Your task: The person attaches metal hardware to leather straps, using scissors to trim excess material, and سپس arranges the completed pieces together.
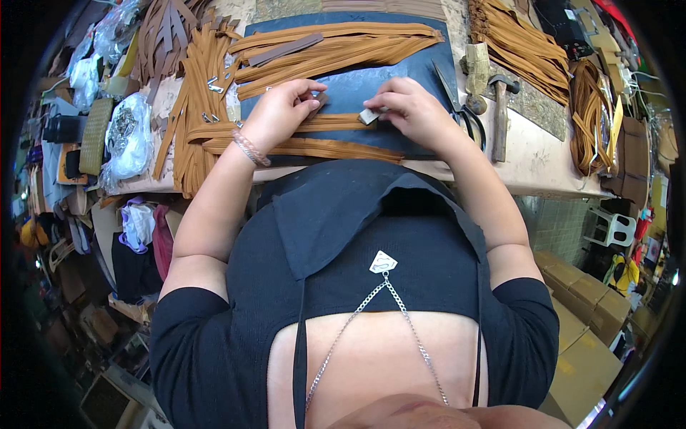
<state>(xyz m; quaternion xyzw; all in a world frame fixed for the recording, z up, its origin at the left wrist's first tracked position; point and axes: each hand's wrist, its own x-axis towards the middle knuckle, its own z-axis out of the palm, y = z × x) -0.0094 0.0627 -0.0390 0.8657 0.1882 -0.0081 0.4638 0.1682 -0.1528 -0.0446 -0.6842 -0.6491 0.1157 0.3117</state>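
Note:
My left hand (281, 111) is over the left part of a dark blue board, its thumb and fingers pinching a small brown strip (320, 102). Across the board, my right hand (414, 107) grips a small pale grey block (369, 116) between thumb and fingers. The block is at the right end of an orange-brown zipper tape (332, 122) lying between the hands. Nearer to me runs another zipper tape (336, 149). Beyond my hands, a bundle of zipper tapes (343, 44) lies on the board (350, 84), with a flat brown strip (286, 50) on top.
Scissors (468, 114) and a hammer (500, 118) lie right of my right hand. More zipper tapes (518, 50) are at the far right, and a heap (196, 146) hangs over the table's front edge at left. Small metal pieces (214, 84) and plastic bags (130, 136) lie leftward.

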